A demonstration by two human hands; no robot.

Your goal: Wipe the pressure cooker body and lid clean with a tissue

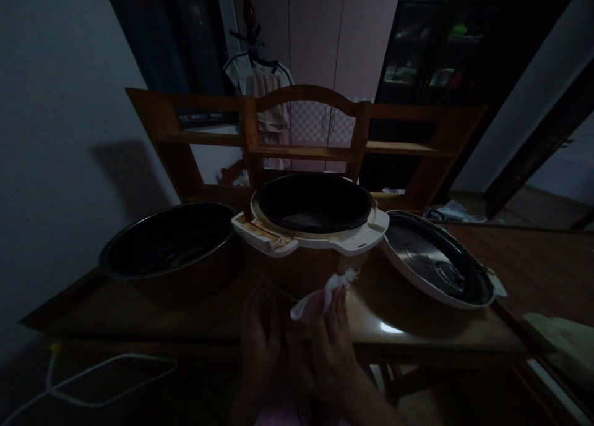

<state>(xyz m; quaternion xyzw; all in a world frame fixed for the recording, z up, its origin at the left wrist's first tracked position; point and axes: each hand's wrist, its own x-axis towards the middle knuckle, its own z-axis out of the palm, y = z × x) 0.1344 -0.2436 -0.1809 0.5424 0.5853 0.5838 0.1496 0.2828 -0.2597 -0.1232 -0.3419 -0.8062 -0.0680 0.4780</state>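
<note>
A white and brown electric cooker [310, 234] stands open on a wooden table [417, 327], its dark inner bowl showing. My right hand [335, 345] is closed on a white cloth [320, 296] pressed against the cooker's front wall. My left hand [260, 339] lies beside it, fingers stretched toward the cooker's lower front. The room is very dim.
A large dark pot [169, 243] sits left of the cooker. The cooker's lid [436, 262] lies upside down to the right. A wooden shelf unit [306, 144] stands behind. A white cord [106, 376] trails at the lower left. A pale cushion [563, 342] is at the right edge.
</note>
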